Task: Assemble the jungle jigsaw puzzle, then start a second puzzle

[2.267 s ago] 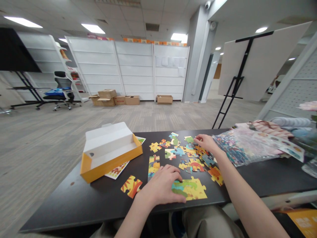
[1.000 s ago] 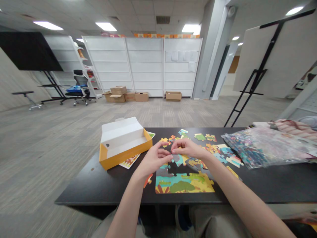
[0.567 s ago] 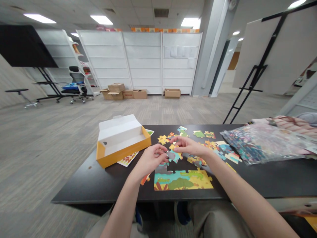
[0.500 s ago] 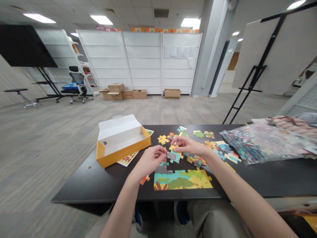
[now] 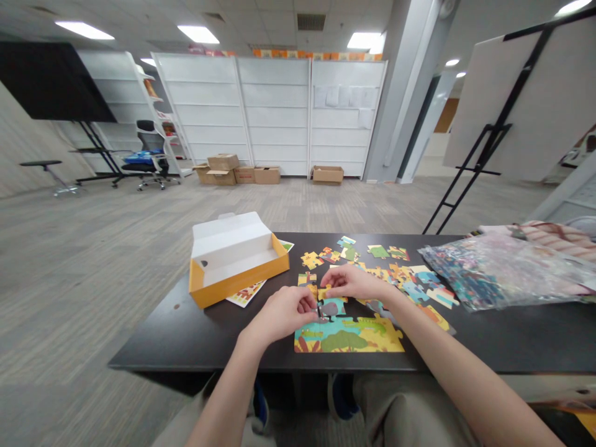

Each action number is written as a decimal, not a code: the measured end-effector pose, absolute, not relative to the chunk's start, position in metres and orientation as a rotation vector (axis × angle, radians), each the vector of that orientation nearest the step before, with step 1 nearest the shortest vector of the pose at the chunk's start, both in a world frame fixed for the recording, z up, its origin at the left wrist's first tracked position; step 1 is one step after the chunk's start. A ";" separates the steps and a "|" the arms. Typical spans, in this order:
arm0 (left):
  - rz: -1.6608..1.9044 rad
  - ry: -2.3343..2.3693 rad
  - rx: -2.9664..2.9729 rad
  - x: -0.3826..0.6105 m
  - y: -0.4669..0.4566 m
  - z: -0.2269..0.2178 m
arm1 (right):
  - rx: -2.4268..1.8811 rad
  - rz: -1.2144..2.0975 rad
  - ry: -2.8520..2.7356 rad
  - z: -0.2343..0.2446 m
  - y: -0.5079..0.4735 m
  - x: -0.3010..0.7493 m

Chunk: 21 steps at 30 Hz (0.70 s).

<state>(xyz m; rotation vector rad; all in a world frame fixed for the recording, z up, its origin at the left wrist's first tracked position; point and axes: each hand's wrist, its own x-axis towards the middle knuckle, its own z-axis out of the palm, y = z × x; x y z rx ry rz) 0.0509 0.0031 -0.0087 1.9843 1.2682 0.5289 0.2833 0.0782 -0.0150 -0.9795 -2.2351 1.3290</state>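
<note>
Head: left hand point(image 5: 285, 311) curled inward

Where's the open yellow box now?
In the head view, the yellow box sits on the left part of the black table, beyond and left of the left hand, partly covering a printed card.

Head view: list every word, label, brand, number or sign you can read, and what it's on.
No text can be read.
White sheets on the shelving: too small and faint.
Orange items on top of it: too blurred.
Cardboard boxes: marks too small.
Puzzle pieces: pictures, no readable words.
</note>
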 end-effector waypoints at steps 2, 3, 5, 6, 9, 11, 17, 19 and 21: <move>0.525 1.253 2.008 0.051 0.002 -0.010 | -0.978 1.311 -2.221 -0.019 0.079 0.282; 0.522 1.254 2.018 0.051 0.001 -0.011 | -0.980 1.287 -2.232 -0.020 0.079 0.282; 0.522 1.271 2.030 0.052 0.001 -0.011 | -0.988 1.207 -2.279 -0.019 0.078 0.282; 0.520 1.281 2.036 0.053 0.001 -0.010 | -0.994 1.162 -2.312 -0.019 0.077 0.282; 0.505 1.315 2.062 0.057 0.001 -0.008 | -1.015 1.037 -2.411 -0.017 0.076 0.281; 0.487 1.343 2.083 0.059 0.002 -0.007 | -1.012 0.956 -2.465 -0.017 0.076 0.280; 0.489 1.384 2.089 0.057 0.003 -0.009 | -0.999 0.780 -2.485 -0.014 0.077 0.281; 0.493 1.464 2.100 0.056 0.003 -0.008 | -1.069 0.812 -2.412 -0.010 0.077 0.283; 0.491 1.565 2.118 0.058 0.003 -0.007 | -1.117 0.817 -2.341 -0.006 0.078 0.285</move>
